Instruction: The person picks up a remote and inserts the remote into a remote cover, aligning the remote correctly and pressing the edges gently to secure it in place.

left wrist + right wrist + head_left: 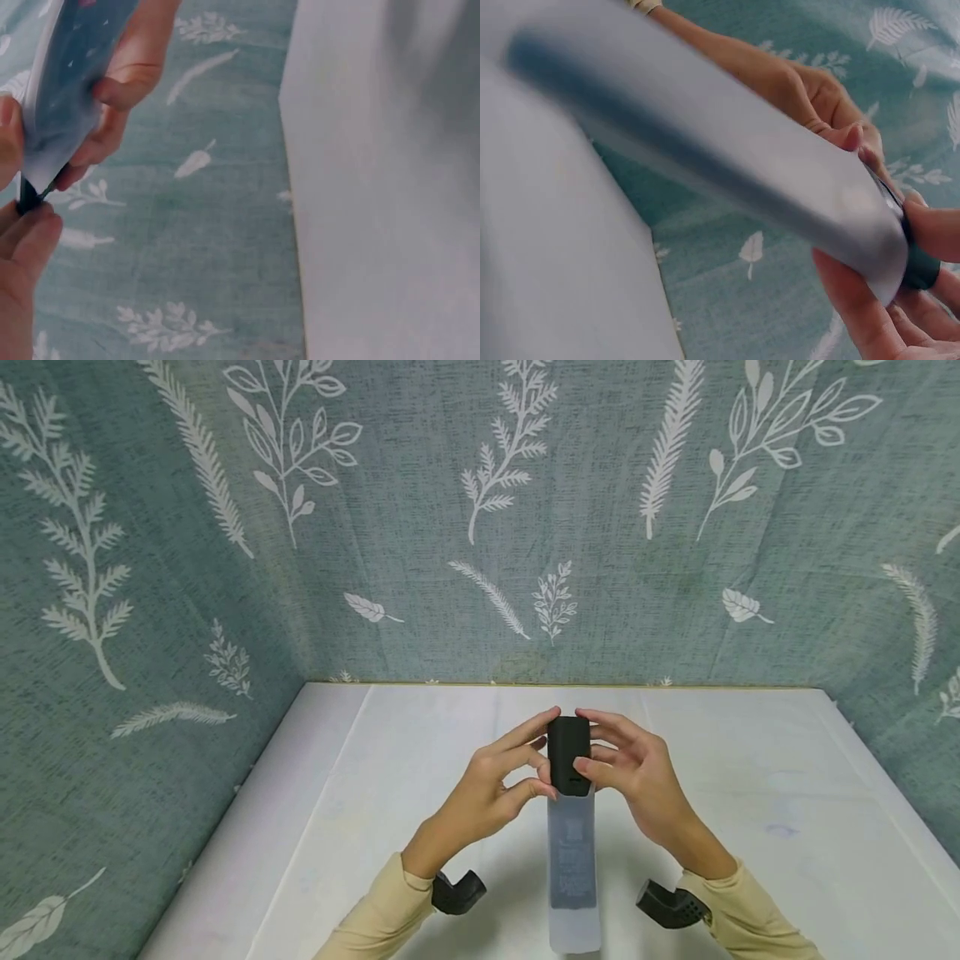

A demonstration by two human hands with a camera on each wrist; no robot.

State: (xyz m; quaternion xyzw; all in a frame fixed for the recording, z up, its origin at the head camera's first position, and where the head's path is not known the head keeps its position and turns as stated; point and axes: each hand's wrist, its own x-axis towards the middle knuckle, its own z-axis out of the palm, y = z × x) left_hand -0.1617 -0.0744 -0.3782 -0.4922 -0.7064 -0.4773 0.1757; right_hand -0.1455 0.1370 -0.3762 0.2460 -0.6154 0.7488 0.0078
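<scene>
Both hands hold a small black rectangular case (569,756) with rounded corners, raised above the white table. My left hand (506,781) pinches its left side, index finger at the top corner and thumb at the lower corner. On the other side my right hand (633,762) grips it, thumb across the front face and fingers along the edge. A long frosted translucent sleeve (574,931) hangs down from the case's lower end. Inside shows a blue-grey panel (573,860) with faint print. In the right wrist view the sleeve (705,120) reaches up to the black case (921,266).
A white table (420,735) lies under the hands. Green-grey cloth (412,510) with white leaf prints hangs behind it and along both sides. Each wrist wears a black camera mount, one on the left (457,893) and one on the right (671,906).
</scene>
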